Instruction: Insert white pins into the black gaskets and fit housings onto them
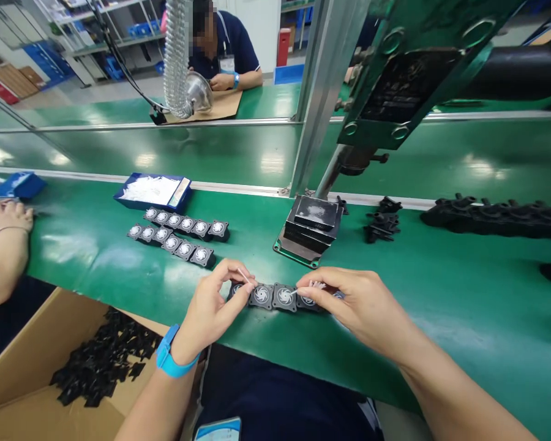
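A row of black square parts with white spiral faces [261, 296] lies on the green table near its front edge. Over the left end of that row, my left hand [220, 300] pinches a thin white stick [244, 275] between thumb and fingers. My right hand [344, 291] is closed on several thin white sticks [319, 285], one pointing down onto a spiral face. My fingers partly hide the parts at both ends of the row. Two more rows of the same parts [183, 223] lie farther back on the left.
A blue box of white sticks [153, 191] stands behind the rows. A green press [395, 79] overhangs the black block [312, 226]. Black parts [383, 220] lie right. A carton [32, 367] holds black pieces. Another person's arm [9, 245] is left; a person sits opposite.
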